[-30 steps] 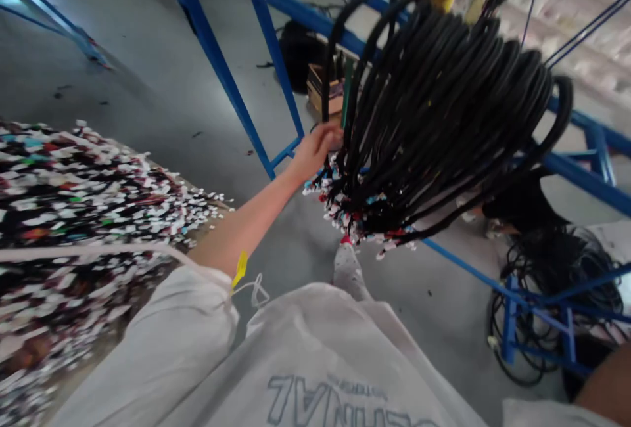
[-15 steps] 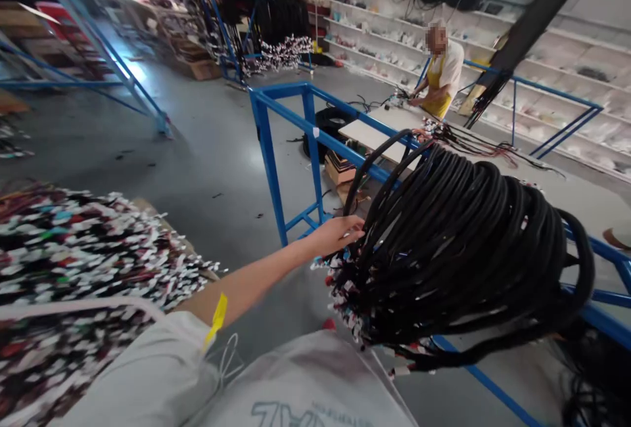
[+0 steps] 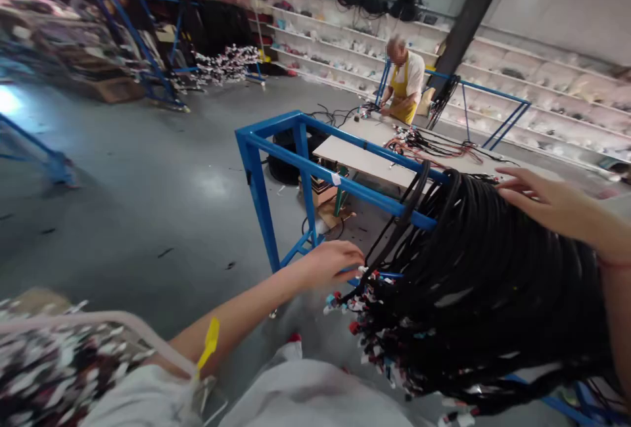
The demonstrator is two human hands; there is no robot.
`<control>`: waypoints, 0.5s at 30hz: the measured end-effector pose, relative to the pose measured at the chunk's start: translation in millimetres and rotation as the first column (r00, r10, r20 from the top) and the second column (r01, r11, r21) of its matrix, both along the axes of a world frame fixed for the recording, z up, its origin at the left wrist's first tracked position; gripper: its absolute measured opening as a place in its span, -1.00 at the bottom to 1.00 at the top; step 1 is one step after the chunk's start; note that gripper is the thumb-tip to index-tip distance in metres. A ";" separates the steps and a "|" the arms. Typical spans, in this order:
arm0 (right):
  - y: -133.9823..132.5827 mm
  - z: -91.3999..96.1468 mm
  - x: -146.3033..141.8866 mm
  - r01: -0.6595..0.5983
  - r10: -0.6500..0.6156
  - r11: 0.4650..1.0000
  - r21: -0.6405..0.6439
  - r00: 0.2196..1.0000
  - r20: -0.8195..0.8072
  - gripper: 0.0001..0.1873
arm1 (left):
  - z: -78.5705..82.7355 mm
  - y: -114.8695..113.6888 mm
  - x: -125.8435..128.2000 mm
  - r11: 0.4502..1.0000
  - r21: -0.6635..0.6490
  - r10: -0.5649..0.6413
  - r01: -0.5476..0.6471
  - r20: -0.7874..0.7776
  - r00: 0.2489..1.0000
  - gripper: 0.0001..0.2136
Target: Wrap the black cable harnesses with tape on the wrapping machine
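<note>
A thick bundle of black cables (image 3: 493,269) hangs in loops over a blue metal rack (image 3: 365,194). Small white, red and blue connectors (image 3: 374,322) cluster at the cable ends. My left hand (image 3: 338,261) is at the bundle's left edge, its fingers loosely bent and a little apart beside the outermost cables; whether the fingertips touch them I cannot tell. Over the top of the bundle my right hand (image 3: 547,203) reaches in from the right. Its fingers are stretched out and spread, with nothing held in them.
Behind the rack stands a white worktable (image 3: 365,154) with more cables. A co-worker in a yellow apron (image 3: 405,89) stands at its far side. A pile of connector-ended cables (image 3: 73,374) lies at lower left. Shelves (image 3: 335,52) line the back wall.
My right hand has come into view over the bundle. My view has turned to the right, and my left hand remains by the bundle's left edge.
</note>
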State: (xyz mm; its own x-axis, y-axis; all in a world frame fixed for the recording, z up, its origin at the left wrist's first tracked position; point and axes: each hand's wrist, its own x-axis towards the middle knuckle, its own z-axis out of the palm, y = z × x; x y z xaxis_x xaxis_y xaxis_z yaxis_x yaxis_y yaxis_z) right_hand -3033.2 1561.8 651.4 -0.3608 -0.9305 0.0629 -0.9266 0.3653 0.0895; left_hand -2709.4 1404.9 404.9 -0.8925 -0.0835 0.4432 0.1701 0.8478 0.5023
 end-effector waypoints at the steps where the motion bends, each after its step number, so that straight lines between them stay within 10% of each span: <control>1: -25.2 0.4 -1.3 0.026 -0.027 0.999 0.044 1.000 0.003 -0.40 | 8.5 -11.1 8.3 0.997 -0.061 -0.050 0.048 -0.028 0.998 -0.78; 8: -121.8 -16.0 -17.1 0.171 -0.120 0.928 0.330 0.978 -0.170 -0.39 | 87.4 -123.0 47.9 0.986 -0.162 0.002 -0.042 -0.238 0.971 -0.78; 15: -159.3 -9.2 -56.6 0.254 -0.292 0.808 0.532 0.956 -0.012 -0.24 | 136.2 -243.4 -65.3 0.932 -0.345 0.104 -0.110 -0.037 0.994 -0.55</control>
State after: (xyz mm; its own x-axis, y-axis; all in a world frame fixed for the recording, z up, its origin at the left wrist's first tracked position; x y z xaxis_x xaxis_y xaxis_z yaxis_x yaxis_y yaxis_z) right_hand -3089.8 1402.5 642.2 -0.5902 -0.6788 -0.4368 -0.8064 0.5200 0.2815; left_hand -2774.6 1161.6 541.1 -0.8784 -0.0166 0.4776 0.0752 0.9821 0.1726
